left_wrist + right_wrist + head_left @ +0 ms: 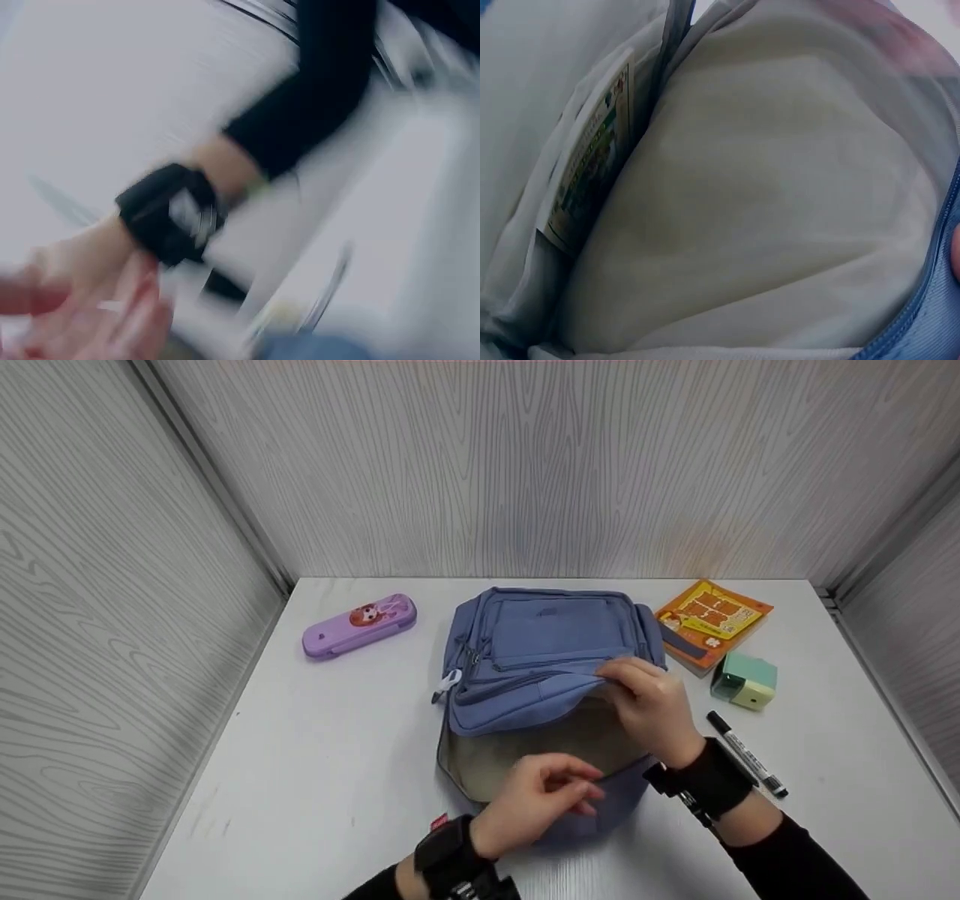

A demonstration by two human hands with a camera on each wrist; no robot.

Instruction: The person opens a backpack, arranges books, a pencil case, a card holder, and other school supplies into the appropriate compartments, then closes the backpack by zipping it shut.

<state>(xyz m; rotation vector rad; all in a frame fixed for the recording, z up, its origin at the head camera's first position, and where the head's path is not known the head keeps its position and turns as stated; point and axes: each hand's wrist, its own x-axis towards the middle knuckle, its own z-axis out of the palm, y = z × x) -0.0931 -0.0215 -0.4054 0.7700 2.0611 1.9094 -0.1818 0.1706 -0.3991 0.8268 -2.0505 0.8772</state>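
Pinching the flap (517, 710), the right grip (651, 703) holds the blue backpack (559, 628) open on the counter (315, 757); the left grip (538, 799) hangs loose, empty, over its mouth (476, 761). A printed booklet (592, 159) is already inside; pencil case (360, 627), orange book (716, 619), green box (746, 679) and marker (748, 755) aren't.

i get mostly smear from the left wrist view: the fingers (142, 322) at bottom left are blurred and cut off, and i can't tell which hand each belongs to. in the head view, the left hand (536, 802) covers part of the backpack (555, 630), and the flap (517, 709) hides some right-hand (652, 709) fingertips. both sleeves (802, 862) run off the bottom edge. lettering on the marker (748, 755) is too small for me. from the right wrist, i can't read the printed booklet (592, 161); a reddish patch (907, 37) is too hazy to name.
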